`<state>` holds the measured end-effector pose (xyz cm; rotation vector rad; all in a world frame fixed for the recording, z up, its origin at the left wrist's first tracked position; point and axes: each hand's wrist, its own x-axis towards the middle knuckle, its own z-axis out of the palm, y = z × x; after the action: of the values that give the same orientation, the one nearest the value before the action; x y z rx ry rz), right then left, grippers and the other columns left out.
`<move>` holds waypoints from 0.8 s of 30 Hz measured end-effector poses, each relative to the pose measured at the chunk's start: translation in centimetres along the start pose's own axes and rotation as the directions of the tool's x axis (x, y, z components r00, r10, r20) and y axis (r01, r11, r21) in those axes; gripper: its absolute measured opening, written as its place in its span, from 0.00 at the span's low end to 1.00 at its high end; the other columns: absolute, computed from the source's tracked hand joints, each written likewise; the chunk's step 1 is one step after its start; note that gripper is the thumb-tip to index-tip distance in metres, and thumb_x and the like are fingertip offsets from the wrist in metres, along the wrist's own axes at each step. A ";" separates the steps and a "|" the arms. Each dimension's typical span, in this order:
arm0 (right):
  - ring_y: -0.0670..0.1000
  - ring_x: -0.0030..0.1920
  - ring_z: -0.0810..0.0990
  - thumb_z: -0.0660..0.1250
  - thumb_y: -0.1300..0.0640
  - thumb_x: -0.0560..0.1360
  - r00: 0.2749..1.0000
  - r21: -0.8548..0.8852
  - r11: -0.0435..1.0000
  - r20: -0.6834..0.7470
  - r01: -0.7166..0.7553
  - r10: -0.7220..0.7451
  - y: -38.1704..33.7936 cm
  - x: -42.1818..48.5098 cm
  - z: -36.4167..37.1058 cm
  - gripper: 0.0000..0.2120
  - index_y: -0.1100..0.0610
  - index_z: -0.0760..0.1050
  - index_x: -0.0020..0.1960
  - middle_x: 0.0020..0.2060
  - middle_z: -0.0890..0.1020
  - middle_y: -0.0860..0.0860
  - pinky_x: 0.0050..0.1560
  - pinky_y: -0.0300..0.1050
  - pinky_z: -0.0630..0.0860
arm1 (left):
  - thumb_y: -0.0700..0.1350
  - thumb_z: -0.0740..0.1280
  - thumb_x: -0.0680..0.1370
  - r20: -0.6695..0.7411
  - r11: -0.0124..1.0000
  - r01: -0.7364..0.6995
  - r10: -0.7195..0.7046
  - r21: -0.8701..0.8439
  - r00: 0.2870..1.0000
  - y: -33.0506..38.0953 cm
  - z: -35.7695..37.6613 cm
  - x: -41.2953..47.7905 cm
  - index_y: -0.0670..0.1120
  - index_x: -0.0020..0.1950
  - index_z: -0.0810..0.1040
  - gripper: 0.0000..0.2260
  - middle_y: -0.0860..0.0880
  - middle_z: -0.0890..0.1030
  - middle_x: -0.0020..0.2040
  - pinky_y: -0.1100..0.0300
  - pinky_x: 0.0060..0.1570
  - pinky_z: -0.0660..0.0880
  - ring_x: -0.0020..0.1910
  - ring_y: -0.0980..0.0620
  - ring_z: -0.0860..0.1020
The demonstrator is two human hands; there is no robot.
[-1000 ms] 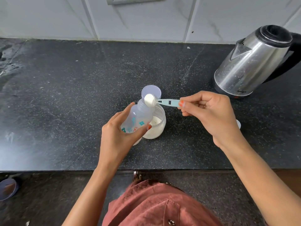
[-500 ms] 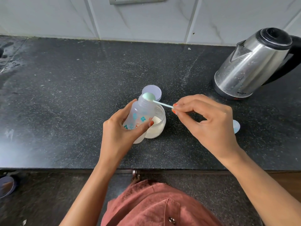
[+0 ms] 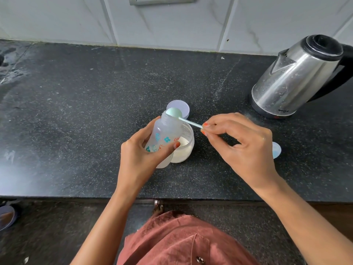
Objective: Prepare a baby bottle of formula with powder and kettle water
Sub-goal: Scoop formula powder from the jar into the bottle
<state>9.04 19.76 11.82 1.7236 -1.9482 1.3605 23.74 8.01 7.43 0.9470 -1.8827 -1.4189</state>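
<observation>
Left hand gripped the baby bottle, held tilted at the middle of the desk, just left of the open powder jar. Right hand pinched the scoop by its handle, bowl turned over on the bottle mouth. Kettle stood far right.

Black speckled countertop — white tiled wall behind

Baby bottle: red letters on the clear side wall, "LU" legible, the rest of the word lost round the bottle's curve. Printed beside a teal flower and leaf motifs.

Kettle: small dark brand word on the steel wall just above the base. Too small to read with certainty.
</observation>
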 end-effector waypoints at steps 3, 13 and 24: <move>0.47 0.40 0.79 0.70 0.66 0.70 1.000 0.014 1.000 -0.018 -0.016 0.016 0.0 0.0 -0.1 0.03 0.65 0.80 0.38 0.39 0.80 0.50 0.46 0.35 0.76 | 0.59 0.74 0.61 0.008 1.000 0.002 -0.002 -0.007 1.000 -0.1 0.0 0.0 0.58 0.60 0.76 0.28 0.60 0.82 0.51 0.52 0.59 0.74 0.54 0.60 0.79; 0.48 0.39 0.79 0.70 0.66 0.70 1.000 0.004 1.000 0.010 -0.013 0.013 -0.1 -0.2 0.0 0.03 0.65 0.79 0.38 0.39 0.82 0.54 0.46 0.34 0.76 | 0.60 0.74 0.61 -0.003 1.000 0.006 -0.006 0.014 1.000 -0.2 0.0 0.1 0.59 0.60 0.76 0.28 0.59 0.82 0.52 0.52 0.58 0.74 0.53 0.60 0.79; 0.46 0.40 0.79 0.70 0.65 0.70 0.997 0.070 0.995 0.018 -0.075 0.074 0.0 -0.4 0.1 0.02 0.65 0.79 0.38 0.39 0.81 0.50 0.45 0.34 0.76 | 0.60 0.74 0.61 -0.014 0.998 -0.018 0.019 0.067 1.000 -0.2 0.0 0.3 0.59 0.61 0.75 0.29 0.60 0.82 0.51 0.52 0.57 0.75 0.53 0.60 0.79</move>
<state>9.22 19.94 11.55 1.7135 -2.0148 1.4616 23.59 7.73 7.21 0.9671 -1.9344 -1.3421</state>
